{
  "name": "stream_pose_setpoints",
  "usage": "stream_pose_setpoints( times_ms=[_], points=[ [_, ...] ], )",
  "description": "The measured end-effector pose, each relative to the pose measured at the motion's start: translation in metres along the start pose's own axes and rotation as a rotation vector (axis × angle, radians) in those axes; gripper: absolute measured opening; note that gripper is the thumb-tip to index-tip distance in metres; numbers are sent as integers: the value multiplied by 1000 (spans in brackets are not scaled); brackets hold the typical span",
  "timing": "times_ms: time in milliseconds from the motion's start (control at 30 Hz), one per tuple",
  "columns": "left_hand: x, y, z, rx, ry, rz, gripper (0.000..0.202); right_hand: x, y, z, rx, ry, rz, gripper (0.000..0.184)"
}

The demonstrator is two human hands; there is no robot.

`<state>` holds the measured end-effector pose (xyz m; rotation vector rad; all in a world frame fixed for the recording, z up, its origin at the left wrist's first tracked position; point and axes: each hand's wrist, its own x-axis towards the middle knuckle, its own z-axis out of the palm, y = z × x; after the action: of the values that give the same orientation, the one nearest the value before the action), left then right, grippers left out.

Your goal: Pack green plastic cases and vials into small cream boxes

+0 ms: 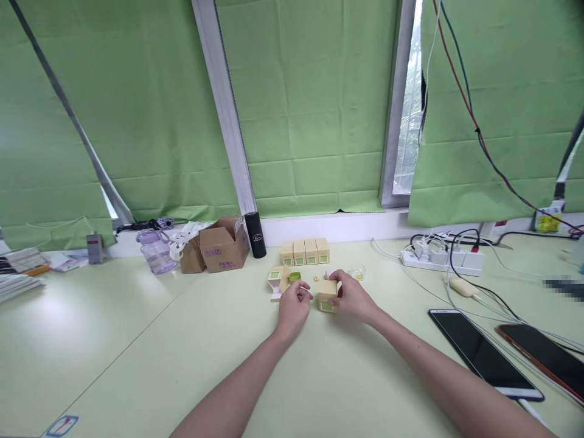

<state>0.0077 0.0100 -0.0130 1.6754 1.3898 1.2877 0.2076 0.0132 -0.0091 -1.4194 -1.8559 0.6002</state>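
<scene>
My right hand (353, 297) grips a small beige box with a green label (326, 296) on the pale green table (137, 340). My left hand (294, 304) is curled just left of that box, its fingertips pinched together; what they hold, if anything, is too small to make out. An opened beige box (276, 280) and a small green piece (294, 277) lie right behind my left hand. A row of several closed beige boxes (305, 251) stands farther back by the window sill.
A brown cardboard box (223, 246), a black cylinder (255, 235) and a purple bottle (156, 250) stand at the back left. A power strip with cables (441, 258) and two phones (483, 354) lie to the right. Papers (18, 277) are stacked at the far left.
</scene>
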Motion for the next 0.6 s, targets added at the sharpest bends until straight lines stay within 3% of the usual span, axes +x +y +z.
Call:
stream_pose_setpoints(
  times_ms=[133,300,400,600],
  points=[
    [-2,3,0,10,-27,6,25,21,-2,-20,-114,-26,-25,47],
    [-3,4,0,30,-22,7,25,65,5,-53,-180,93,26,36],
    [-3,5,0,45,-21,11,23,94,17,-68,-215,171,67,38],
    [-6,7,1,62,-46,17,25,126,49,-63,-291,196,152,40]
  ],
)
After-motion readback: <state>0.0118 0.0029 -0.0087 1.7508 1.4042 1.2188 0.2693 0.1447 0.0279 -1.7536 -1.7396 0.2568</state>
